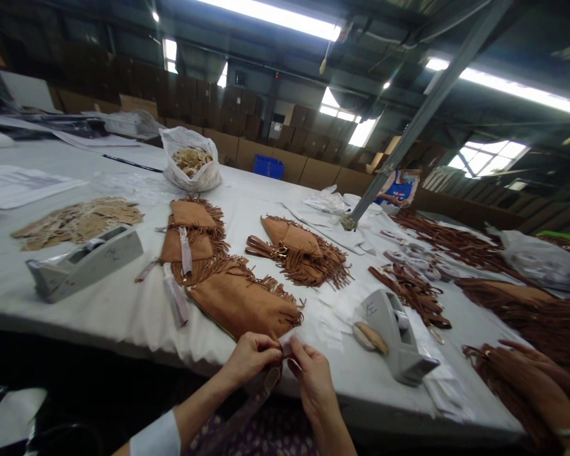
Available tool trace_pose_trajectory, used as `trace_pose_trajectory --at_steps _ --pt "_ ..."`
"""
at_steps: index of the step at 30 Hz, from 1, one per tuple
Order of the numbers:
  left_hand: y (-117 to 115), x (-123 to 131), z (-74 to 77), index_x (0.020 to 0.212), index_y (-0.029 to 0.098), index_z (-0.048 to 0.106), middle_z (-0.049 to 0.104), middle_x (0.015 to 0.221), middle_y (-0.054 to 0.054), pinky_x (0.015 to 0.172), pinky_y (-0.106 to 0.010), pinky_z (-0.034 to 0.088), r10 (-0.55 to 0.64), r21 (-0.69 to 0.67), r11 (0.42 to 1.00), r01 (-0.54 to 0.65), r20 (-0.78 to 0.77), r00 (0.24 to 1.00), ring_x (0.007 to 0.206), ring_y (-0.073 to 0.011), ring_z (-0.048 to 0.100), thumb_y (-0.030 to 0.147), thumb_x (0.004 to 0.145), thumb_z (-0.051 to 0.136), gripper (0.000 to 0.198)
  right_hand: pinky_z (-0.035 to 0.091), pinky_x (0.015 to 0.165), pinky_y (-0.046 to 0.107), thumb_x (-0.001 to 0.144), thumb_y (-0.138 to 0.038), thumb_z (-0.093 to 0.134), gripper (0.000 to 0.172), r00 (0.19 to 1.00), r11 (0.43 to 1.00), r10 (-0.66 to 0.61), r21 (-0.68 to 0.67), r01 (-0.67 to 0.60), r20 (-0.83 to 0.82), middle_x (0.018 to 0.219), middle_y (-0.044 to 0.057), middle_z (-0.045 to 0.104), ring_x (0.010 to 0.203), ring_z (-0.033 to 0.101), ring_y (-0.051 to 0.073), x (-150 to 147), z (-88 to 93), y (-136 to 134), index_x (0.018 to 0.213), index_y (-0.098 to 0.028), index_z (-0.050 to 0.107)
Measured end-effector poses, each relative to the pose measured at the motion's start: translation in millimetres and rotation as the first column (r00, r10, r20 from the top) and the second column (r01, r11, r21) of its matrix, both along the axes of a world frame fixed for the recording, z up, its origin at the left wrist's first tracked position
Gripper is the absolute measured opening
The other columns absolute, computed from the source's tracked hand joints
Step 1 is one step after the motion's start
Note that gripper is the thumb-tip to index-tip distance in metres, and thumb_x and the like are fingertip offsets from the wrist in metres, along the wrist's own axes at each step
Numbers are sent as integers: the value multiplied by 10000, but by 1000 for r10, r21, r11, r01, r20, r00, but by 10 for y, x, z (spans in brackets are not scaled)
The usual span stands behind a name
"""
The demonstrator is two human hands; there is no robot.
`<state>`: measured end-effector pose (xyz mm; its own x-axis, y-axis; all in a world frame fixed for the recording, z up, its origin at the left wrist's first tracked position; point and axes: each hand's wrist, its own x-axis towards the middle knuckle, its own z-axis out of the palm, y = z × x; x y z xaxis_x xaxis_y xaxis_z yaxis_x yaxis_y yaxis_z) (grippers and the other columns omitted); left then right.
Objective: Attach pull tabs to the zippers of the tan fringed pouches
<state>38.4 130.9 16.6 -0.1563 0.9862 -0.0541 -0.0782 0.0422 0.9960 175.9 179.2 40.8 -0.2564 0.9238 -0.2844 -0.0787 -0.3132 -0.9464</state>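
My left hand (250,360) and my right hand (315,378) meet at the table's near edge, fingers pinched together on a small clear wrapped piece (285,345). A brown strap (261,391) hangs down between my hands toward my lap. Just beyond my fingers lies a tan fringed suede bag (242,301), the nearest of a row of such bags (190,231). A grey tape dispenser (396,335) stands to the right of my right hand.
A second tape dispenser (83,263) sits at left near a heap of tan tags (78,220). Another fringed bag (299,250) lies mid-table. Brown straps (411,291) and a white bag (190,161) lie beyond. Another person's hand (534,377) rests at right.
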Motion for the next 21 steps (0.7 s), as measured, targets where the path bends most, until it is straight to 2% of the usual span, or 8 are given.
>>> trace_pose_trajectory --at_steps 5,9,12,14,15,17,19,21 --pt "-11 13 -9 894 153 591 638 597 29 530 -218 406 53 26 998 -52 -44 998 535 -133 548 243 686 657 236 388 515 255 660 -524 706 408 933 959 66 234 -156 353 521 9 611 529 534 161 53 -73 19 585 -124 694" --pt "-161 -15 110 961 180 521 663 760 0 670 -243 469 -5 121 993 12 -58 998 717 -159 610 198 691 642 296 450 570 268 706 -481 688 344 914 918 148 292 -269 377 677 33 683 625 606 200 60 -62 -70 779 -146 721" --pt "-372 -60 156 935 190 539 652 908 -35 812 -282 466 138 147 981 -126 -71 988 886 -182 605 263 734 628 231 480 642 275 782 -450 629 286 909 870 57 427 -248 412 764 43 682 705 626 206 54 -58 -206 849 -180 696" --pt "-516 -89 115 863 181 543 643 816 -33 720 -285 486 225 -36 974 -224 15 974 775 -176 618 435 787 580 268 483 669 278 826 -403 590 227 885 783 -24 559 -273 466 785 47 656 732 616 198 38 -104 -302 836 -199 688" --pt "-579 -101 81 841 174 544 639 768 -33 654 -281 487 222 -174 964 -201 110 969 697 -170 620 533 798 535 362 484 686 285 839 -373 577 201 868 717 -54 624 -310 494 803 53 644 753 610 199 25 -146 -343 836 -207 690" --pt "-673 -117 9 839 153 561 639 717 -43 573 -280 482 158 -397 918 -7 349 924 593 -165 619 672 782 452 533 487 715 315 850 -305 557 170 831 555 -110 727 -403 545 846 73 632 796 598 211 -5 -259 -402 866 -219 703" --pt "-717 -123 -43 857 133 587 650 724 -63 586 -291 492 113 -454 876 160 517 849 595 -172 632 714 758 450 605 493 724 350 853 -229 519 209 804 413 -163 780 -470 571 882 95 629 823 589 225 -24 -372 -433 936 -229 711" --pt "-714 -121 -76 842 119 605 649 723 -62 605 -277 489 80 -421 883 205 568 819 602 -155 620 676 729 553 570 501 746 380 842 -166 485 290 796 341 -164 790 -509 583 940 114 632 864 586 239 -13 -441 -448 1031 -233 695"
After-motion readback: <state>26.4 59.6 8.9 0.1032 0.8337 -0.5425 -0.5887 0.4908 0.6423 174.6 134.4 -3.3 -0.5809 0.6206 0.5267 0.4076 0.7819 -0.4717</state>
